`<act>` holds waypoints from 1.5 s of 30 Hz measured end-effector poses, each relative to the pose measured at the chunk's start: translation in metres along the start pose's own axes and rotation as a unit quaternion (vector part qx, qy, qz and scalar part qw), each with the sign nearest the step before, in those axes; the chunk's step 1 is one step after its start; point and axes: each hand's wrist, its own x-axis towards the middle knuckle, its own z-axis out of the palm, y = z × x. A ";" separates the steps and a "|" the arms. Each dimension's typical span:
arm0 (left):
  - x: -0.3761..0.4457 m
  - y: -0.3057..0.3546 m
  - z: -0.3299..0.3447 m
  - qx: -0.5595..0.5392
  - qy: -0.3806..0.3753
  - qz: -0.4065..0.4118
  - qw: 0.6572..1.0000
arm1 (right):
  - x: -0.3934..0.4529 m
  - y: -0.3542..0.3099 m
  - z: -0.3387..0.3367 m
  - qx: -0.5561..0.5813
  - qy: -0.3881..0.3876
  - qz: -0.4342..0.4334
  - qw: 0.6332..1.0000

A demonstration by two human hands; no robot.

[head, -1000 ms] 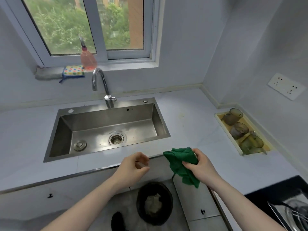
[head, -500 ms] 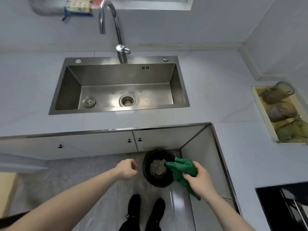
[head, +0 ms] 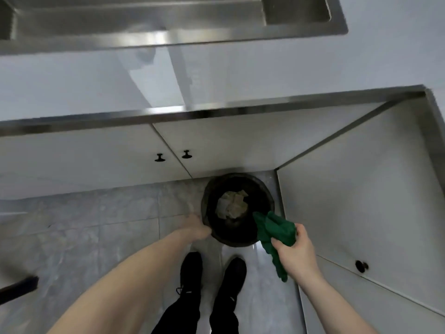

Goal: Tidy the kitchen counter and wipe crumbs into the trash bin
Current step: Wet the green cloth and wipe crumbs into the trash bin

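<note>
With the cloth [head: 277, 231] pinched at the bin's [head: 212, 233] 4 o'clock rim, crumbs may be shaken onto the floor [head: 96, 227]; left fingers cannot be told.

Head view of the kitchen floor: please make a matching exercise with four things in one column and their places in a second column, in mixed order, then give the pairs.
Things:
1. round black trash bin
2. crumpled green cloth
3. pale crumpled paper waste
4. pair of black shoes

Places:
A. inside the bin
B. on the grey floor, nearest the camera
C. in the right hand, at the bin's rim
D. in the cabinet corner, with the left hand at its rim

Pairs: 1-D, 2-C, 3-A, 4-B
</note>
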 end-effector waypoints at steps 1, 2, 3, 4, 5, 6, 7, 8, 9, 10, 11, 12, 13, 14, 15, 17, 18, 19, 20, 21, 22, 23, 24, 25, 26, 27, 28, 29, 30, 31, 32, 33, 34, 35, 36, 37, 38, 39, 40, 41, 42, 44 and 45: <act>0.012 -0.004 0.008 -0.010 0.009 -0.014 1.000 | 0.005 0.010 0.006 0.004 0.000 0.006 1.000; 0.026 -0.008 0.016 -0.023 0.011 -0.024 0.999 | 0.011 0.021 0.012 0.005 0.000 0.011 1.000; 0.039 -0.011 0.024 -0.047 0.009 -0.034 0.998 | 0.015 0.030 0.019 0.009 0.001 0.018 1.000; 0.051 -0.014 0.032 -0.078 0.000 -0.043 0.996 | 0.019 0.040 0.026 0.017 0.000 0.028 0.999; 0.063 -0.017 0.040 -0.116 -0.009 -0.053 0.992 | 0.021 0.048 0.031 0.026 0.000 0.037 0.999; 0.071 -0.017 0.046 -0.151 -0.021 -0.065 0.986 | 0.022 0.055 0.035 0.031 0.001 0.043 0.999; 0.080 -0.017 0.051 -0.187 -0.027 -0.075 0.979 | 0.022 0.060 0.038 0.032 0.004 0.046 0.998; 0.088 -0.018 0.056 -0.209 -0.030 -0.079 0.974 | 0.021 0.065 0.041 0.031 0.007 0.048 0.998; 0.093 -0.019 0.059 -0.211 -0.030 -0.080 0.974 | 0.018 0.067 0.043 0.033 0.010 0.050 0.998; 0.096 -0.019 0.061 -0.209 -0.026 -0.083 0.974 | 0.015 0.068 0.043 0.032 0.010 0.047 0.998; 0.096 -0.019 0.063 -0.214 -0.019 -0.084 0.973 | 0.011 0.067 0.044 0.030 0.008 0.046 0.998; 0.096 -0.018 0.064 -0.224 -0.017 -0.081 0.971 | 0.007 0.065 0.044 0.026 0.006 0.046 0.999; 0.094 -0.015 0.064 -0.233 -0.019 -0.080 0.969 | 0.004 0.062 0.043 0.024 0.005 0.045 0.999; 0.091 -0.013 0.065 -0.231 -0.021 -0.079 0.970 | 0.002 0.060 0.041 0.021 0.007 0.043 0.999; 0.091 -0.011 0.066 -0.226 -0.024 -0.075 0.971 | 0.000 0.055 0.040 0.020 0.009 0.038 0.999; 0.094 -0.006 0.069 -0.223 -0.023 -0.054 0.973 | 0.004 0.050 0.037 0.014 0.011 0.021 1.000; 0.097 -0.007 0.072 -0.228 -0.010 -0.048 0.972 | 0.008 0.050 0.038 0.010 0.012 0.013 1.000; 0.100 -0.009 0.076 -0.234 0.009 -0.040 0.971 | 0.011 0.051 0.039 0.007 0.015 0.007 1.000; 0.101 -0.012 0.080 -0.238 0.029 -0.034 0.970 | 0.015 0.053 0.040 0.005 0.019 0.004 1.000; 0.100 -0.018 0.085 -0.242 0.053 -0.028 0.968 | 0.016 0.055 0.041 0.003 0.022 0.004 1.000; 0.095 -0.025 0.090 -0.254 0.076 -0.023 0.964 | 0.016 0.056 0.044 0.003 0.023 0.007 1.000; 0.086 -0.032 0.092 -0.264 0.093 -0.017 0.960 | 0.014 0.057 0.046 0.005 0.023 0.010 1.000; 0.075 -0.038 0.094 -0.273 0.105 -0.020 0.956 | 0.010 0.059 0.047 0.003 0.016 0.011 1.000; 0.062 -0.048 0.096 -0.282 0.116 -0.027 0.952 | 0.003 0.061 0.049 -0.005 0.006 0.008 1.000; 0.047 -0.057 0.096 -0.287 0.120 -0.035 0.950 | -0.007 0.061 0.048 -0.014 0.000 -0.001 1.000; 0.031 -0.065 0.096 -0.286 0.117 -0.043 0.950 | -0.019 0.059 0.046 -0.021 -0.004 -0.011 1.000; 0.010 -0.073 0.092 -0.281 0.109 -0.053 0.952 | -0.033 0.053 0.043 -0.028 -0.008 -0.020 0.999; -0.012 -0.081 0.086 -0.279 0.104 -0.061 0.953 | -0.048 0.047 0.039 -0.035 -0.012 -0.026 0.999; -0.032 -0.089 0.081 -0.281 0.104 -0.066 0.952 | -0.062 0.040 0.035 -0.040 -0.016 -0.032 0.999; -0.056 -0.098 0.074 -0.284 0.105 -0.068 0.951 | -0.078 0.031 0.031 -0.044 -0.021 -0.041 0.998; -0.083 -0.107 0.066 -0.288 0.105 -0.071 0.949 | -0.096 0.022 0.025 -0.051 -0.023 -0.049 0.997; -0.108 -0.118 0.058 -0.291 0.104 -0.076 0.948 | -0.114 0.013 0.019 -0.060 -0.026 -0.060 0.996; -0.137 -0.129 0.050 -0.293 0.104 -0.085 0.947 | -0.136 0.003 0.012 -0.072 -0.030 -0.070 0.994; -0.165 -0.141 0.042 -0.297 0.105 -0.092 0.945 | -0.157 -0.006 0.007 -0.081 -0.030 -0.084 0.993; -0.197 -0.155 0.036 -0.309 0.103 -0.100 0.940 | -0.182 -0.017 0.002 -0.090 -0.032 -0.098 0.991; -0.222 -0.166 0.031 -0.324 0.100 -0.104 0.935 | -0.201 -0.025 -0.002 -0.097 -0.036 -0.112 0.988; -0.251 -0.177 0.027 -0.336 0.102 -0.106 0.930 | -0.222 -0.032 -0.005 -0.106 -0.043 -0.123 0.986; -0.279 -0.189 0.023 -0.346 0.111 -0.105 0.926 | -0.243 -0.039 -0.008 -0.115 -0.054 -0.138 0.982; -0.306 -0.200 0.020 -0.351 0.121 -0.103 0.923 | -0.263 -0.045 -0.009 -0.126 -0.065 -0.153 0.978; -0.328 -0.210 0.020 -0.352 0.127 -0.102 0.922 | -0.280 -0.049 -0.009 -0.134 -0.075 -0.167 0.974; -0.354 -0.222 0.020 -0.355 0.131 -0.100 0.920 | -0.299 -0.054 -0.009 -0.140 -0.083 -0.180 0.970; -0.395 -0.248 0.021 -0.360 0.142 -0.096 0.917 | -0.332 -0.065 -0.003 -0.149 -0.095 -0.205 0.963; -0.411 -0.260 0.022 -0.364 0.147 -0.093 0.915 | -0.346 -0.071 0.002 -0.151 -0.102 -0.217 0.959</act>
